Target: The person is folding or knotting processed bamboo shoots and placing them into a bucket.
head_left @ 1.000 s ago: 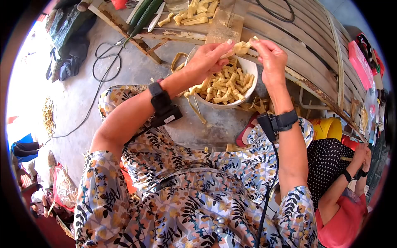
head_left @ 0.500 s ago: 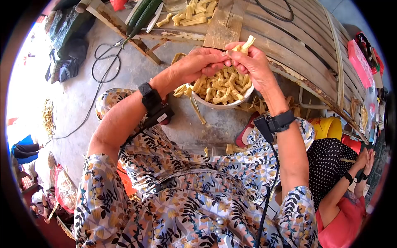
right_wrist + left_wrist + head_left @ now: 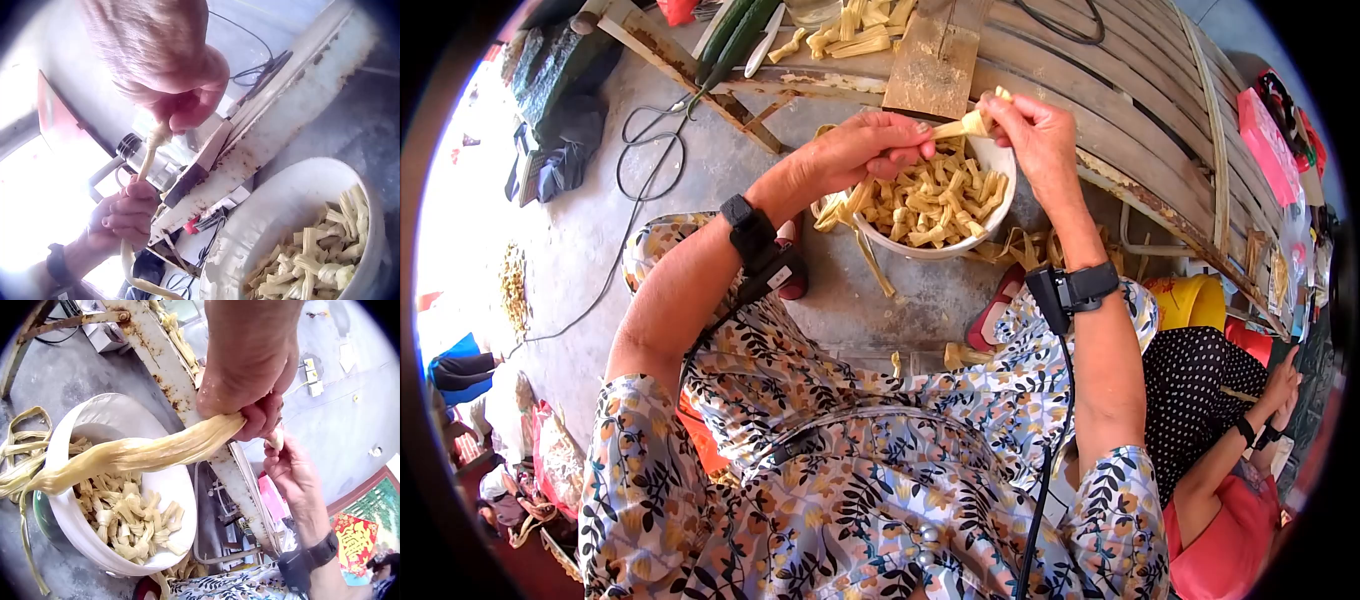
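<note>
Yellow strip (image 3: 147,164): stretches through the air between left grip (image 3: 870,145) and right grip (image 3: 1040,135), by the near edge of the desk (image 3: 1120,120); bears a knot (image 3: 973,123) at the right-hand end; runs on past the left hand as a long tail.
Left grip: curls round the strip, close below the knot.
Right grip: pinches the knotted end between thumb and fingers.
Tail: crosses the rim of the white bucket (image 3: 128,415) in the left wrist view; cannot tell whether touching.
White bucket: sits below the desk's near edge, partly hidden by the hands from above.
Knotted pieces (image 3: 940,205): lie heaped inside the bucket, yellow like the strip.
Wooden board (image 3: 935,65): lies on the desk, reaching to the near edge, with pale crumbs on top.
Loose pieces (image 3: 865,40): lie left of the board, back from the near edge.
Long green vegetables (image 3: 740,35): lie side by side at the desk's left end.
Coiled black cable (image 3: 1065,25): lies on the slats, away from the near edge.
Floor (image 3: 840,320): spreads grey below the desk.
Yellow container (image 3: 1195,300): sits near the desk's right end.
Second person (image 3: 1220,520): sits beyond, in a red top.
</note>
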Tool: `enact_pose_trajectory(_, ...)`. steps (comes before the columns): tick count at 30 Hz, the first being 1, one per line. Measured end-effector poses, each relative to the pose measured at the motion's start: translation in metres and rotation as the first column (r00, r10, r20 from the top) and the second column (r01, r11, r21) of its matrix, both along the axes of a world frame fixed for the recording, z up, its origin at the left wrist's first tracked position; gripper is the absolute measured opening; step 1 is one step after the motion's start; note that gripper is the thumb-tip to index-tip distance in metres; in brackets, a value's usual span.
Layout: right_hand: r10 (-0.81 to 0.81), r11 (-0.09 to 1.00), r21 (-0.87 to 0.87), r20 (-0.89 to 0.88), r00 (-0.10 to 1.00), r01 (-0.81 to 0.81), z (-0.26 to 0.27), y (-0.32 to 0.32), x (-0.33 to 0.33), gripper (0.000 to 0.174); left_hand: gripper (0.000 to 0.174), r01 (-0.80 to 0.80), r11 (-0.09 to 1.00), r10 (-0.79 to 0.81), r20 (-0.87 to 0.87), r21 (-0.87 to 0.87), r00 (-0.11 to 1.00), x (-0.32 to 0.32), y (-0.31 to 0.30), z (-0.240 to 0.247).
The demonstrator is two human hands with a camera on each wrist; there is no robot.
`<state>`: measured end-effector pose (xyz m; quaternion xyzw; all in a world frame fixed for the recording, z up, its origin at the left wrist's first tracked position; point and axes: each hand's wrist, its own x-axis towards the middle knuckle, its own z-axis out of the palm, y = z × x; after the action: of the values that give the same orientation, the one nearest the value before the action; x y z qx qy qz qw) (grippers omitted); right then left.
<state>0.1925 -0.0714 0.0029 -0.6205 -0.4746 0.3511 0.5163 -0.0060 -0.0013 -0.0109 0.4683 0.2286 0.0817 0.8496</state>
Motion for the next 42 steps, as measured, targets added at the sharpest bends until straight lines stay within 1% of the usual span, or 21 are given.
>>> enact_pose_trajectory(1,-0.038,0.997,0.064,0.002,0.999,0.037,0.0,0.001,0.0,0.026,0.025,0.006,1.0,-0.006,0.005,0.011,1.0,0.0,0.0,0.001)
enact_pose_trajectory(2,-0.058,0.995,0.081,-0.052,0.997,0.062,0.002,-0.001,0.0,0.024,0.025,0.007,1.0,-0.007,0.01,-0.004,1.0,0.001,0.002,0.001)
enact_pose_trajectory(5,-0.138,0.986,0.085,-0.086,0.987,0.145,0.009,-0.001,0.002,0.02,0.024,0.018,0.999,-0.017,0.034,-0.037,0.999,0.005,0.003,-0.001)
enact_pose_trajectory(8,-0.136,0.985,0.094,-0.12,0.983,0.148,0.009,-0.001,0.008,0.017,0.024,0.03,0.998,-0.027,0.059,-0.05,0.998,0.006,0.004,0.0)
enact_pose_trajectory(11,-0.104,0.992,0.059,-0.143,0.984,0.113,0.01,-0.002,0.011,0.02,0.023,0.029,0.998,-0.025,0.068,-0.059,0.997,0.006,0.005,0.001)
enact_pose_trajectory(14,-0.012,1.0,-0.016,-0.145,0.989,0.01,0.016,-0.001,0.01,0.022,0.023,0.015,0.999,-0.012,0.079,-0.046,0.997,0.003,0.007,0.004)
enact_pose_trajectory(15,0.021,0.997,-0.067,-0.156,0.988,-0.032,0.019,-0.002,0.007,0.022,0.023,0.012,0.999,-0.009,0.077,-0.037,0.997,0.0,0.008,0.003)
enact_pose_trajectory(17,0.077,0.982,-0.157,-0.181,0.98,-0.106,0.027,-0.002,-0.001,0.025,0.023,0.009,1.0,-0.008,0.064,-0.021,0.998,-0.001,0.012,0.005)
enact_pose_trajectory(18,0.131,0.971,-0.177,-0.181,0.975,-0.163,0.033,-0.002,-0.003,0.027,0.023,0.001,1.0,0.0,0.057,-0.023,0.998,-0.001,0.012,0.006)
enact_pose_trajectory(21,0.193,0.965,-0.11,-0.312,0.93,-0.238,0.022,0.007,-0.003,0.023,0.023,0.003,1.0,-0.001,0.052,-0.027,0.999,0.001,0.011,0.006)
enact_pose_trajectory(22,0.192,0.967,-0.09,-0.36,0.913,-0.238,0.021,0.009,-0.005,0.02,0.023,0.007,1.0,-0.005,0.056,-0.028,0.998,0.002,0.012,0.006)
enact_pose_trajectory(25,0.182,0.977,-0.032,-0.372,0.91,-0.209,0.013,0.015,-0.003,0.017,0.024,0.013,1.0,-0.011,0.096,-0.02,0.995,-0.001,0.02,0.006)
enact_pose_trajectory(28,0.168,0.981,-0.025,-0.404,0.899,-0.195,0.017,0.017,0.001,0.014,0.024,-0.014,1.0,0.013,0.058,0.027,0.998,-0.003,0.026,0.011)
enact_pose_trajectory(31,0.12,0.985,-0.061,-0.425,0.897,-0.16,0.019,0.025,0.0,0.014,0.024,-0.046,0.984,0.048,-0.006,0.174,0.999,-0.003,0.034,0.019)
enact_pose_trajectory(32,0.101,0.99,-0.048,-0.435,0.895,-0.136,0.02,0.028,-0.001,0.014,0.023,-0.036,0.935,0.066,-0.072,0.353,0.995,-0.002,0.037,0.023)
enact_pose_trajectory(35,0.041,0.999,0.034,-0.453,0.89,-0.029,0.019,0.045,0.008,0.014,0.022,-0.106,0.81,0.158,-0.041,0.577,0.987,0.001,0.05,0.032)
enact_pose_trajectory(36,0.024,0.999,0.049,-0.462,0.887,-0.002,0.019,0.051,0.008,0.014,0.021,-0.145,0.76,0.212,-0.03,0.633,0.977,0.004,0.059,0.033)
enact_pose_trajectory(38,-0.025,0.995,0.078,-0.469,0.883,0.07,0.017,0.064,0.005,0.014,0.021,-0.188,0.587,0.347,-0.035,0.788,0.937,0.014,0.075,0.032)
enact_pose_trajectory(39,-0.047,0.99,0.094,-0.472,0.881,0.103,0.017,0.072,0.005,0.014,0.02,-0.199,0.486,0.414,-0.023,0.851,0.91,0.02,0.083,0.032)
enact_pose_trajectory(40,-0.071,0.986,0.101,-0.462,0.884,0.131,0.015,0.078,0.006,0.014,0.019,-0.264,0.466,0.45,0.03,0.845,0.892,0.026,0.088,0.029)
enact_pose_trajectory(42,-0.101,0.981,0.101,-0.471,0.876,0.167,0.013,0.085,0.007,0.015,0.018,-0.26,0.395,0.495,0.035,0.881,0.868,0.033,0.093,0.026)
